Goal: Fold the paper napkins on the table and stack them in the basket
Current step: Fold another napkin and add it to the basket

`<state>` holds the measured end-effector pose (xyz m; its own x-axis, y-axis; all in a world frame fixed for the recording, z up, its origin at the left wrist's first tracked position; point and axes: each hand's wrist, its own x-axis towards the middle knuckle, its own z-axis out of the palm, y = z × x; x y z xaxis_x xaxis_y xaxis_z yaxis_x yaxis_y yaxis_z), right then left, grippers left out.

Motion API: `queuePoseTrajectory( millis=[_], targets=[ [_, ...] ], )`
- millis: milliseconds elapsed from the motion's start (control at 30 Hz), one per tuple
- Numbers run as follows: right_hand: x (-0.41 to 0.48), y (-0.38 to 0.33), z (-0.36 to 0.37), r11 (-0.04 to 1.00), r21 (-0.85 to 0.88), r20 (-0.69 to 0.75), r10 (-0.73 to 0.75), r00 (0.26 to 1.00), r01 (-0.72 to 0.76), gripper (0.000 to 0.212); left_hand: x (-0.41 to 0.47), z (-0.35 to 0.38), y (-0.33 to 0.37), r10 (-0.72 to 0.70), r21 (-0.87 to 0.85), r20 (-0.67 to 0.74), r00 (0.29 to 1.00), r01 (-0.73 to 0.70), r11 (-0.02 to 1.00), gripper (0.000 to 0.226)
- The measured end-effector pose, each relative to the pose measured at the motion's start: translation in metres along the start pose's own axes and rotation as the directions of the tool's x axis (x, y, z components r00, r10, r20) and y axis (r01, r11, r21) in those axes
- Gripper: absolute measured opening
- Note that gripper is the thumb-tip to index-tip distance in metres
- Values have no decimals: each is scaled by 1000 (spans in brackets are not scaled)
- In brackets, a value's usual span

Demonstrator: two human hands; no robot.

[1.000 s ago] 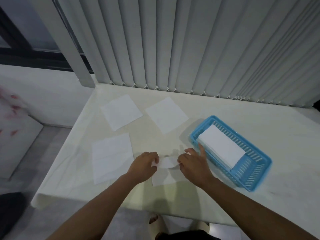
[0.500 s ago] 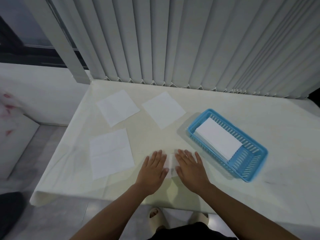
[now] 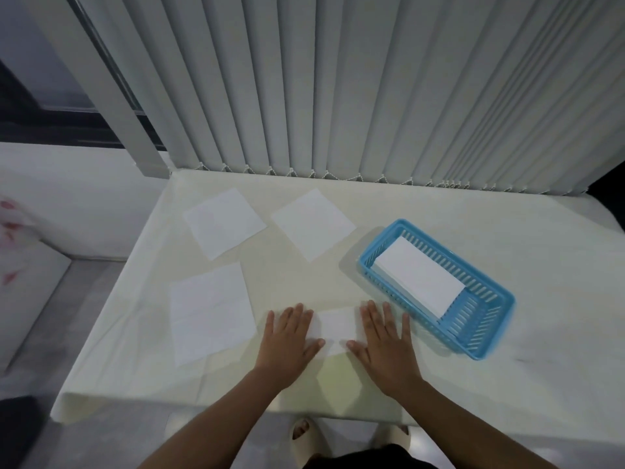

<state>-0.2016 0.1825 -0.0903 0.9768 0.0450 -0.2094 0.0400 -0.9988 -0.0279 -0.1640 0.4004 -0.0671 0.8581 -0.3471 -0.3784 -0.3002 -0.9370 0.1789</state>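
Two hands: the left hand and the right hand lie flat with straight fingers on the folded white paper napkin. Each presses one end, and neither grips anything.
Change: half a second ago the hands were almost touching over it. Now they have slid apart, and a wider strip of paper shows between them.
Napkin place: near the front edge of the cream table, just left of the blue slotted plastic basket.
Napkin axis: it seems to run left to right, along the front edge. Both ends are hidden under the palms.
Basket: it lies diagonally, from far left to near right. The stack of folded white napkins inside follows the same line.
Around: the near unfolded square napkin lies left of the left hand. The far-left unfolded napkin and the far-middle unfolded napkin lie behind, all apart.
Behind: the grey vertical blinds hang at the far edge of the table.
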Motion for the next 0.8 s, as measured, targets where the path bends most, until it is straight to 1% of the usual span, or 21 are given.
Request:
queuePoseTrajectory(
  millis=[67, 100, 167, 200, 367, 433, 500, 567, 600, 667, 733, 767, 800],
  targets=[
    [-9, -3, 0, 998, -8, 2, -63, 998, 63, 74, 12, -9, 6, -31, -52, -101, 994, 26, 998, 61],
    [-14, -5, 2, 995, -11, 9, -100, 995, 100, 73, 18, -15, 9, -45, -77, -125, 991, 35, 996, 57],
    [-24, -7, 7, 991, -11, 31, -130, 991, 130, 71, 29, -23, 14, -78, -129, -84, 993, 67, 989, 52],
    [-28, -7, 10, 993, -7, 39, -119, 992, 119, 71, 33, -26, 17, -85, -135, -51, 995, 77, 988, 50],
    [-39, 6, 11, 998, 7, 72, -68, 995, 67, 71, 42, -28, 23, -92, -139, 24, 995, 95, 986, 37],
    [-40, 9, 6, 998, 38, 122, -50, 991, 46, 71, 42, -28, 25, -92, -146, 48, 995, 98, 984, 31],
    [-40, 9, 3, 997, 69, 153, -27, 988, 17, 72, 42, -30, 27, -90, -141, 56, 994, 98, 985, 28],
    [-39, 6, 0, 998, 69, 151, -19, 988, 9, 71, 42, -34, 27, -79, -126, 69, 995, 87, 988, 29],
    [-38, 4, -3, 997, 75, 158, -9, 987, -3, 71, 43, -37, 26, -84, -155, 76, 994, 95, 983, 28],
    [-34, -1, -11, 994, 97, 132, 32, 991, -45, 69, 44, -42, 23, -118, -324, 102, 988, 146, 935, 18],
    [-29, -9, -21, 984, 167, 16, 63, 998, -65, 61, 43, -52, 17, -143, -513, 103, 984, 176, 840, 11],
    [-25, -14, -25, 968, 241, -52, 79, 995, -65, 55, 42, -59, 14, -161, -597, 95, 982, 186, 780, 12],
    [-22, -19, -31, 940, 334, -76, 102, 992, -71, 50, 40, -65, 12, -187, -682, 93, 978, 200, 704, 12]
  ],
)
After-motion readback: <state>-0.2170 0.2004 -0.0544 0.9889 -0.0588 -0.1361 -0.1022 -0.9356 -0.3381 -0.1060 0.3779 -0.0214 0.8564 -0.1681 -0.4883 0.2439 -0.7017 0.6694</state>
